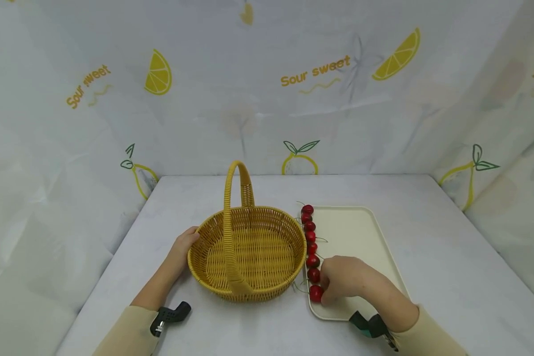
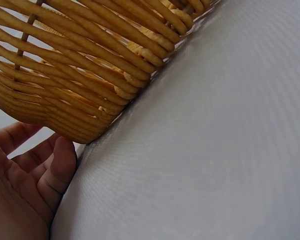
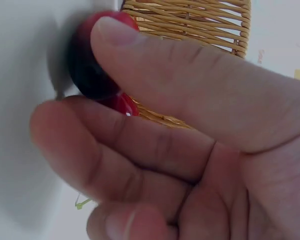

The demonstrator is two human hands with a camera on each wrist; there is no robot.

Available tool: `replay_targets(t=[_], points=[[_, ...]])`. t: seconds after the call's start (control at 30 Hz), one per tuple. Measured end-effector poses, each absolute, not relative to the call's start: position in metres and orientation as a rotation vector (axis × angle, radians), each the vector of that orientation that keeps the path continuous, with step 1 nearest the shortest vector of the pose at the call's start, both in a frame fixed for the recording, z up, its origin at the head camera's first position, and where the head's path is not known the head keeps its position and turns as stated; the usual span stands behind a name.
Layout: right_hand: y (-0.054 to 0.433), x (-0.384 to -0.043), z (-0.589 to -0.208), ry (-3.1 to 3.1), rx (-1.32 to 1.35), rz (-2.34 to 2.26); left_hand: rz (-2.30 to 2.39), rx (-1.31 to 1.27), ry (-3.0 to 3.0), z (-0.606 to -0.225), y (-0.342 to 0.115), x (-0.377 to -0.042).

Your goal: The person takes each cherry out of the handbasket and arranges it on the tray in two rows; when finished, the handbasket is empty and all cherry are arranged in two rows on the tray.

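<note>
A yellow woven basket (image 1: 267, 295) with a tall arched handle stands left of a cream tray (image 1: 353, 230). My left hand (image 1: 184, 245) rests against the basket's left side, fingers at the outer weave; in the left wrist view, this hand (image 2: 27, 175) lies low beside the wicker wall. Along the tray's left edge runs a row of several red cherries (image 1: 310, 237) with thin stems. At the near end of that row, my right hand (image 1: 344, 277) pinches the nearest cherry (image 1: 316, 293). The right wrist view shows the thumb over this dark red cherry (image 3: 92, 65), fingers curled beneath.
A white cloth covers the table (image 1: 244, 331), and a pale curtain (image 1: 231, 113) with lemon prints hangs behind it. The basket's handle (image 1: 228, 222) rises well above its rim. Its right rim comes close to the cherry row.
</note>
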State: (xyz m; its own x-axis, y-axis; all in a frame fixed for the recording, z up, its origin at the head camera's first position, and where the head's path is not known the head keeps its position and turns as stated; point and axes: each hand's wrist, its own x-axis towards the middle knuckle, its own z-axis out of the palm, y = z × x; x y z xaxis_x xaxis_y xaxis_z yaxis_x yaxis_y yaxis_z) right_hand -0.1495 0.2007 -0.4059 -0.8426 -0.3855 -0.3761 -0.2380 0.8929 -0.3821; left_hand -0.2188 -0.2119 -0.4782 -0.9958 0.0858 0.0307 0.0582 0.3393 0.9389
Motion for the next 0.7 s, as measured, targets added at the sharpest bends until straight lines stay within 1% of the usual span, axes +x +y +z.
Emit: replay_targets(t=[0.17, 0.43, 0.7], points=[[0.200, -0.149, -0.407, 2.635, -0.429, -0.378, 1.776, 0.136, 2.549, -0.478, -0.214, -0.217], [0.201, -0.149, -0.401, 2.615, -0.431, -0.391, 1.740, 0.144, 2.552, -0.477, -0.217, -0.216], [0.225, -0.153, -0.384, 2.588, -0.447, -0.519, 1.715, 0.180, 2.602, -0.478, -0.217, -0.216]])
